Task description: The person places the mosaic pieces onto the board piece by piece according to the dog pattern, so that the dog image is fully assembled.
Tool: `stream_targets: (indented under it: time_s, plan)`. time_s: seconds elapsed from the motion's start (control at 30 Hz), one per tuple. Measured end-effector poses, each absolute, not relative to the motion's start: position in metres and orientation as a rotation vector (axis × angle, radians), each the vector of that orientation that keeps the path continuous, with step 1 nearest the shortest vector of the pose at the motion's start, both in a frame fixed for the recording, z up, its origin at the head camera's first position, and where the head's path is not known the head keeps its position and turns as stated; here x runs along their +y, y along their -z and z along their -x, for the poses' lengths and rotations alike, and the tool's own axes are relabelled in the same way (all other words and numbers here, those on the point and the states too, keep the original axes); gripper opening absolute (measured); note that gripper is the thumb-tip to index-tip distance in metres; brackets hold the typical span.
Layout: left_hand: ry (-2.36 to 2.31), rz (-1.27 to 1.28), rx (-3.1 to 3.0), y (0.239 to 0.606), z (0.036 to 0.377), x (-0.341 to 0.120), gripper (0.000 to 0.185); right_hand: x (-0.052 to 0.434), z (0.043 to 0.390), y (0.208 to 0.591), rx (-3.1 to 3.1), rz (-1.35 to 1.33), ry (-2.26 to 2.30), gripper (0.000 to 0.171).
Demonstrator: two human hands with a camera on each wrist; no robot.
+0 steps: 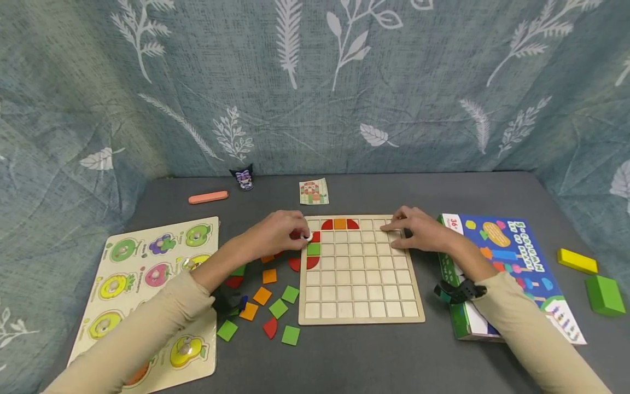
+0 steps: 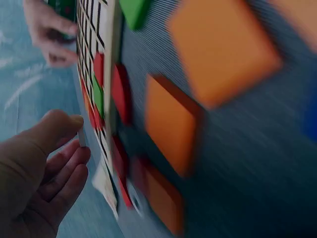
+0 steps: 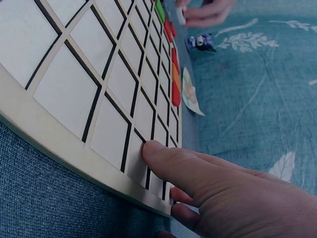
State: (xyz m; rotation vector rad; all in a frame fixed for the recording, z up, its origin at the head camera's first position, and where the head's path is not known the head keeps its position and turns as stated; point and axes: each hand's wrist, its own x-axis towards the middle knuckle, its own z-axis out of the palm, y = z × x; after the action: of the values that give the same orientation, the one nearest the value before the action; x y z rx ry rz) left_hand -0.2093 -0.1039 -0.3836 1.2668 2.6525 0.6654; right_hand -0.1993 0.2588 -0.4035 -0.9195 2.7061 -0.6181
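My left hand [image 1: 283, 232] pinching a small white piece [image 1: 309, 237] in its fingers at the grid board's [image 1: 361, 314] left edge, my right hand [image 1: 415, 230] flat, fingers straight, on the board's far right corner, loose coloured tiles [image 1: 262, 296] on the desk [image 1: 354, 361].

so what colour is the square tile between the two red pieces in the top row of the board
Orange. The square tile shows best in the head view, in the wooden board's top row.

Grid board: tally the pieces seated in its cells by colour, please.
Seated in the grid board:
red pieces: 4
orange piece: 1
green piece: 1
Total: 6
Not counted: the held piece pinched in the left hand at the board's edge.
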Motion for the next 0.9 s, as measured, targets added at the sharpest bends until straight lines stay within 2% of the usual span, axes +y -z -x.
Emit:
stream_targets:
  time_s: [0.27, 0.9]
  plan:
    - [-0.543, -1.335, 2.646, 0.391, 0.214, -0.069, 0.012, 0.259, 0.2, 0.403, 2.705, 0.9, 0.614, 0.043]
    - [-0.518, -1.423, 2.737, 0.402, 0.212, -0.059, 0.011, 0.258, 0.198, 0.401, 2.705, 0.869, 0.608, 0.044]
